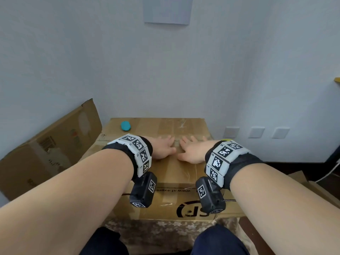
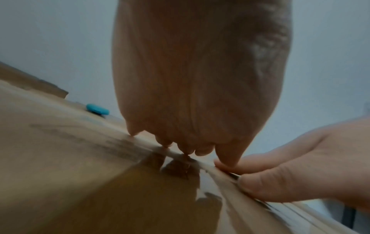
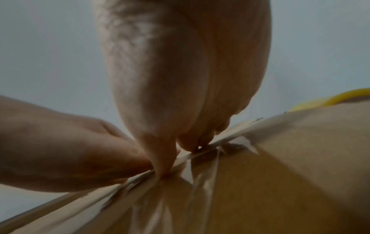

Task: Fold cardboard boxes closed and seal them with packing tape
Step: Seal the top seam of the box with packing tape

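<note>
Cardboard box (image 1: 165,173) sits directly before the person, flaps folded shut, clear tape (image 1: 181,168) already along the centre seam. Left hand (image 1: 162,147) and right hand (image 1: 191,150) — both flat, fingers straight, gripping nothing — press the strip down at mid-seam. Judged nearly sealed; smoothing left.

Your cardboard box (image 1: 165,173): matt brown corrugated board, black print. Packing tape (image 3: 200,186) along its seam: clear glossy plastic, wrinkled, reflective. Teal object (image 1: 125,125) you see at far corner: smooth plastic. Your wristbands (image 1: 223,159): black cloth, white printed panels.
</note>
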